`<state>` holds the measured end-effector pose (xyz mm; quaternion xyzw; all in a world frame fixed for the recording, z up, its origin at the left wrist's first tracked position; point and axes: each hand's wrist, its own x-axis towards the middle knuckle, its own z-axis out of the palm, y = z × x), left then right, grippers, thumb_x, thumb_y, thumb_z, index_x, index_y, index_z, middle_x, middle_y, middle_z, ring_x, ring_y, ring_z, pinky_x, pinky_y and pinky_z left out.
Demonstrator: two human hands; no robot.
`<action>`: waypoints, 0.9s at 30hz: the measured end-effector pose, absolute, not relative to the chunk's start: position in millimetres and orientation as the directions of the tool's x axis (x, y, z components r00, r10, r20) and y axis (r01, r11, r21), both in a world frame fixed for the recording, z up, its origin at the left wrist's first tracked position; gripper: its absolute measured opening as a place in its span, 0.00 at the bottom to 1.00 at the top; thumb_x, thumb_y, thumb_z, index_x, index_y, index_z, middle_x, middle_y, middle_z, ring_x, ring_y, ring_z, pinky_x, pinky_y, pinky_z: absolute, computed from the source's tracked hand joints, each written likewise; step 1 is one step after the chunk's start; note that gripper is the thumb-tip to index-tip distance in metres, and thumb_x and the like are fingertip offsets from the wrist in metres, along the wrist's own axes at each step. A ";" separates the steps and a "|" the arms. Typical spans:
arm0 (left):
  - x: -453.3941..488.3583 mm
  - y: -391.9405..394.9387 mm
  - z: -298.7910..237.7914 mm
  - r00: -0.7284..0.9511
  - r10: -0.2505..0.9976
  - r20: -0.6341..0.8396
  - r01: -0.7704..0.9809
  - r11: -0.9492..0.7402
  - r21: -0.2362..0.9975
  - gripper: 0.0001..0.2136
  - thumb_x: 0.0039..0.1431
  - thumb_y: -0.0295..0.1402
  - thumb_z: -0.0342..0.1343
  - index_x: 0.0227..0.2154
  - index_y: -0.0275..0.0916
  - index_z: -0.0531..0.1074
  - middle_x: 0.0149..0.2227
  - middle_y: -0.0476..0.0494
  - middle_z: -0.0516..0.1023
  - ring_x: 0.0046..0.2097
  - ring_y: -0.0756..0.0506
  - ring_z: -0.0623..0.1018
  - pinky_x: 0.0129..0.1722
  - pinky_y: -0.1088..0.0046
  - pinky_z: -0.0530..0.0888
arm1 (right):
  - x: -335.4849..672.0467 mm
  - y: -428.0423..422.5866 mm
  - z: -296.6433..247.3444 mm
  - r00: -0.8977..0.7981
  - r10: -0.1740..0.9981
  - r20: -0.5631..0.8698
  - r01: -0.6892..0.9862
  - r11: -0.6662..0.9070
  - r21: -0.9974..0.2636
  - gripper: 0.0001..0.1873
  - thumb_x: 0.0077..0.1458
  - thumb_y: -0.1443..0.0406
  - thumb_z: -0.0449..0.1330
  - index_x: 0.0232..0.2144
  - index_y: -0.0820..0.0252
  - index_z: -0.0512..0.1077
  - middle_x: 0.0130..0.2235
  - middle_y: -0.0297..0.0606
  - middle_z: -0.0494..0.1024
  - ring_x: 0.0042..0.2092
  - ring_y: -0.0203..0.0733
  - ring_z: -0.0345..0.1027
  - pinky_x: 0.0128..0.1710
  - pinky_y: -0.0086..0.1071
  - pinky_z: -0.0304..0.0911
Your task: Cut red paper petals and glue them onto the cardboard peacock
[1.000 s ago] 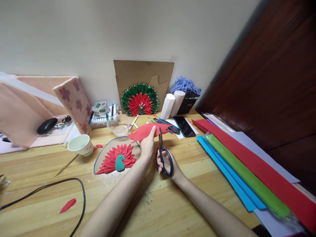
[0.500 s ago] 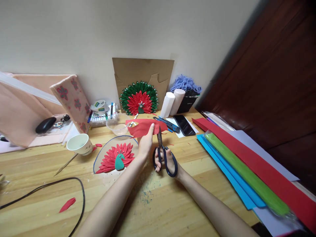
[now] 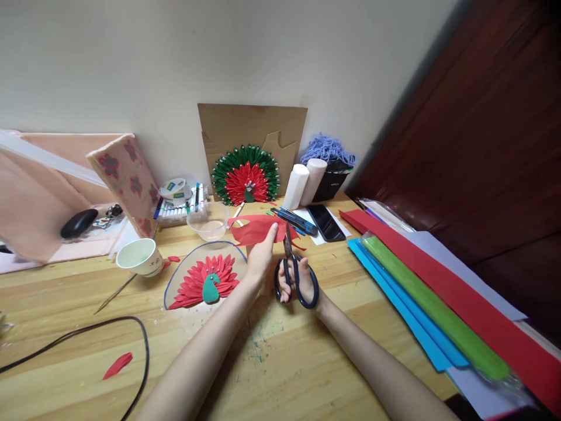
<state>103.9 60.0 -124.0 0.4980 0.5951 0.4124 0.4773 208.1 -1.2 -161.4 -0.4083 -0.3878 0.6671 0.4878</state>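
Note:
My left hand (image 3: 262, 255) grips a piece of red paper (image 3: 249, 230), thumb on top, and holds it above the table. In my right hand (image 3: 302, 282) is a pair of black-handled scissors (image 3: 309, 295), fingers through the loops. The blades point away from me and meet the paper's right end, where a thin strip hangs off. Left of my left forearm lies a fan-shaped card with a peacock (image 3: 211, 287) of red paper feathers and a green body. A single red paper feather (image 3: 118, 366) rests near the front left.
A paper cup (image 3: 140, 257), a thin pointed stick (image 3: 114, 293) and a black cable (image 3: 142, 333) are on the left. Behind stand a clear bowl (image 3: 209, 223), a cardboard panel (image 3: 254, 126) with a finished peacock, and a phone (image 3: 326, 223). Coloured paper sheets (image 3: 421, 280) lie right.
The red paper and both hands have shifted slightly right and down. A thin strip now hangs lower at the paper's right end, beside the scissor blades.

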 end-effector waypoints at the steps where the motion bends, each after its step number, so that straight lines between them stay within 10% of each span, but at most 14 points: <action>1: 104.1 59.7 -123.3 -0.051 0.985 -0.165 0.195 0.172 0.965 0.21 0.47 0.55 0.51 0.16 0.41 0.68 0.19 0.46 0.70 0.29 0.43 0.72 0.33 0.72 0.66 | 207.9 -1.0 -161.9 -0.189 0.968 -0.167 -0.335 -0.224 -0.915 0.40 0.30 0.29 0.46 0.25 0.59 0.60 0.11 0.25 0.63 0.11 0.33 0.59 0.13 0.26 0.58; 12: 108.5 63.1 -116.8 -0.233 0.968 -0.093 0.003 0.096 0.995 0.22 0.43 0.53 0.58 0.13 0.41 0.59 0.16 0.53 0.61 0.21 0.51 0.61 0.28 0.73 0.64 | 212.5 6.7 -172.2 -0.269 0.943 -0.197 -0.383 -0.292 -0.877 0.36 0.29 0.34 0.58 0.22 0.59 0.60 0.09 0.23 0.62 0.09 0.31 0.56 0.08 0.22 0.54; 27: 95.7 81.8 -118.9 -0.353 0.935 -0.013 -0.256 -0.084 0.963 0.15 0.44 0.42 0.62 0.24 0.33 0.74 0.25 0.45 0.77 0.29 0.48 0.75 0.33 0.74 0.71 | 210.0 3.1 -165.3 -0.382 0.905 -0.186 -0.334 -0.323 -0.886 0.33 0.30 0.37 0.61 0.22 0.59 0.61 0.09 0.22 0.62 0.09 0.29 0.54 0.08 0.21 0.53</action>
